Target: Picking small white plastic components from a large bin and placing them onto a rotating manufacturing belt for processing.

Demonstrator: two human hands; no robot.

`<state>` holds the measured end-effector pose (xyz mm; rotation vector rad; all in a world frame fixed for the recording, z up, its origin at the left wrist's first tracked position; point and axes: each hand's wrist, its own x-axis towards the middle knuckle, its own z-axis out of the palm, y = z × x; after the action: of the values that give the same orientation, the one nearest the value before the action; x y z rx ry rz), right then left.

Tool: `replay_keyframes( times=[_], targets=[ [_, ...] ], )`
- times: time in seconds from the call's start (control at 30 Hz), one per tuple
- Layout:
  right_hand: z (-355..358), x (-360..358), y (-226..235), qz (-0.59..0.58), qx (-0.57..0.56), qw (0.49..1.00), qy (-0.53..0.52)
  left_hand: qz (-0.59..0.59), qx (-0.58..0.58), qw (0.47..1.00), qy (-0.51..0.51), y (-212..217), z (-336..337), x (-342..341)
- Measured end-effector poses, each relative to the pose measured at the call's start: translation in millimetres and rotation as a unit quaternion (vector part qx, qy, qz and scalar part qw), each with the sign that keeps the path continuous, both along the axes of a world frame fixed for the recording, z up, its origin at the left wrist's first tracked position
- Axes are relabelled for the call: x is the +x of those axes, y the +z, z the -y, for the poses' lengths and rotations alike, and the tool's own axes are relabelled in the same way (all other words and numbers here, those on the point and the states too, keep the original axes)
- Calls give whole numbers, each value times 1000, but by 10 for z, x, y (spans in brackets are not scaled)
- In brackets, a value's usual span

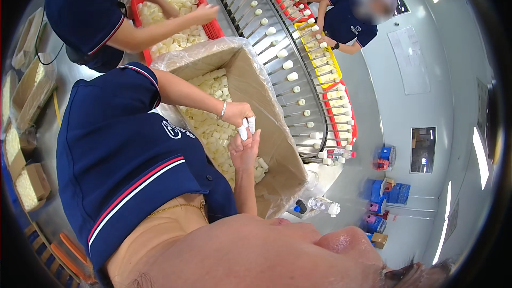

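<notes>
My left hand [239, 112] wears a bracelet, and white finger covers sit on two of its fingertips. Those fingers are bent down and closed against my right hand [245, 148], whose fingers are curled with the thumb raised. Anything between the two hands is hidden or too small to make out. Both hands meet above a large cardboard carton [273, 146] lined with clear plastic. Inside it lie many small white cylindrical caps [205, 122], heaped beneath my forearms.
Beyond the carton runs a metal rack [290, 37] of rods tipped with white caps. Red basket [212, 28], yellow basket [337, 69] and another red basket [352, 122] hold more pieces. Co-workers' arms [160, 26] reach in close by. Clear bottles [322, 205] stand near the carton's corner.
</notes>
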<state>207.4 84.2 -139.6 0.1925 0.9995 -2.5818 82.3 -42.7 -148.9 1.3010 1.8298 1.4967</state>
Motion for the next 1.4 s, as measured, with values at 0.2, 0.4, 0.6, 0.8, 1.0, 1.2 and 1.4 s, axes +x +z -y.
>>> replay_keyframes(
  times=[0.2, 0.4, 0.6, 0.8, 1.0, 1.2, 1.4],
  targets=[
    [-69, -33, 37, -38, -85, 996, 3, 177, 100, 979, 19, 92, -61, -5],
    [-85, 8, -14, -55, -146, 987, 27, 342, 91, 934, -38, -8, -59, 146],
    [-81, -23, -15, -66, -150, 985, 51, 317, 124, 940, -29, -43, -111, 220],
    [-20, -12, -20, -76, -121, 987, 73, 338, 78, 935, -68, -27, -36, 267],
    [21, 0, 35, -49, -97, 993, 54, 379, 92, 920, -49, -23, -79, 288],
    [-36, 8, 172, -97, -127, 987, 32, 369, 66, 926, -45, -197, -96, 243],
    [11, -89, 159, -69, -158, 985, -11, 243, 40, 967, 62, -219, -134, 164]
  ],
)
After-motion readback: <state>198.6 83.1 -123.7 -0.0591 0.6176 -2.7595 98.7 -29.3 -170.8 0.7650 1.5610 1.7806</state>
